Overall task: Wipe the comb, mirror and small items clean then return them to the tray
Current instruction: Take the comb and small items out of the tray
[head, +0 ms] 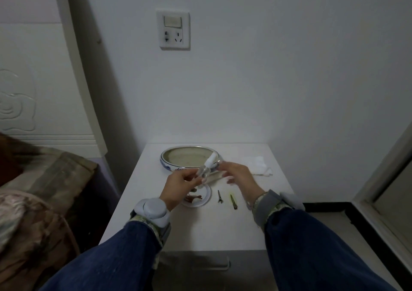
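Two hair clips (226, 199) lie on the white bedside cabinet (256, 223) below a wall socket (174, 30).

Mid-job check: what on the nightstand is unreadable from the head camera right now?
- Right hand: motion-blurred, so its grip is unclear.
- Spray bottle: lower body covered by left hand.
- Round mirror: partly behind the left hand; reddish item on it unidentifiable.
- Comb: mostly hidden behind both hands.
- Two hair clips: too small for detail.
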Tool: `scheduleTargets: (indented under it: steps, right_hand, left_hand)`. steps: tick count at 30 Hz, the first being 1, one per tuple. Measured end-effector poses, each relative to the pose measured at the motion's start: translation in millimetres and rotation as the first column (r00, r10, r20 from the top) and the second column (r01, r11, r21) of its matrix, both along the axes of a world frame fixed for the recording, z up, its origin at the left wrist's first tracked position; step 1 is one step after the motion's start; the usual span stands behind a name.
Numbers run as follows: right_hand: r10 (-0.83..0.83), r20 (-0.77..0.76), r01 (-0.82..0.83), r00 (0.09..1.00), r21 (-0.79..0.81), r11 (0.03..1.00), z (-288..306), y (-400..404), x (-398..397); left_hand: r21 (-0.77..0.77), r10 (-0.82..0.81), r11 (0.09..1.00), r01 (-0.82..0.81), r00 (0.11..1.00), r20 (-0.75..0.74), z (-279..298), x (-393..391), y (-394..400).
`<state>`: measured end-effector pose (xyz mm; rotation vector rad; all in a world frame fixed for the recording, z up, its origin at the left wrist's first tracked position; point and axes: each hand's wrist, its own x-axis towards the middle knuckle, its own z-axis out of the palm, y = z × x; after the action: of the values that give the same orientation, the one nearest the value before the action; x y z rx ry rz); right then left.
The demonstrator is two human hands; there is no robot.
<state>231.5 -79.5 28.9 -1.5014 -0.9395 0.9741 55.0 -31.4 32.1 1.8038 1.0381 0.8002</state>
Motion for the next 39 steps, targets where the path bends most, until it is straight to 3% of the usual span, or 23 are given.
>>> scheduleTargets:
  steps: [5, 9, 12, 14, 16, 18, 20, 24, 31, 39]
  right_hand:
    - [0.18, -0.057, -0.178, 0.982, 0.038, 0.983, 0.6, -1.1, -13.2]
    - [0.173, -0.116, -0.168, 0.978, 0.057, 0.984, 1.9, -1.8, -13.0]
    - [0.13, -0.269, -0.114, 0.954, 0.075, 0.991, 2.1, -2.6, -6.0]
    - [0.086, -0.372, -0.066, 0.924, 0.066, 0.996, 3.1, -4.3, -0.2]
    - [0.036, -0.48, -0.02, 0.876, 0.038, 0.999, 4.3, -7.2, 2.9]
    - [0.002, -0.555, 0.005, 0.832, 0.011, 1.0, 6.8, -11.3, 4.2]
    - [-0.011, -0.545, 0.006, 0.838, -0.011, 1.0, 6.7, -14.8, 6.9]
    - [0.015, -0.48, -0.035, 0.877, -0.033, 0.999, 4.6, -18.1, 13.0]
    - [0.087, -0.461, -0.119, 0.883, -0.04, 0.992, 10.6, -23.8, 16.6]
    - [0.042, -0.433, -0.049, 0.9, -0.005, 0.999, 8.7, -20.7, 16.8]
  left_hand:
    - [0.038, -0.002, 0.999, 0.003, 0.999, -0.032, -0.2, 9.0, -4.7]
    - [0.029, 0.006, 1.0, -0.006, 1.0, -0.008, 3.4, 13.2, -7.2]
    - [-0.057, 0.033, 0.998, -0.031, 0.999, 0.021, 4.7, 7.2, -6.2]
    - [-0.036, 0.092, 0.995, -0.091, 0.996, 0.009, 2.4, -1.6, -4.2]
    - [0.071, 0.177, 0.983, -0.17, 0.977, -0.121, -4.8, -12.9, 1.5]
    - [0.181, 0.23, 0.969, -0.17, 0.887, -0.399, -16.0, -23.1, 10.7]
    - [0.151, 0.217, 0.975, -0.16, 0.815, -0.537, -24.3, -28.9, 16.7]
    - [0.046, 0.163, 0.986, -0.161, 0.868, -0.468, -31.5, -31.3, 21.3]
    - [0.074, 0.163, 0.987, -0.146, 0.898, -0.408, -28.9, -36.0, 19.2]
    - [0.001, 0.129, 0.991, -0.132, 0.971, -0.201, -22.8, -42.9, 17.5]
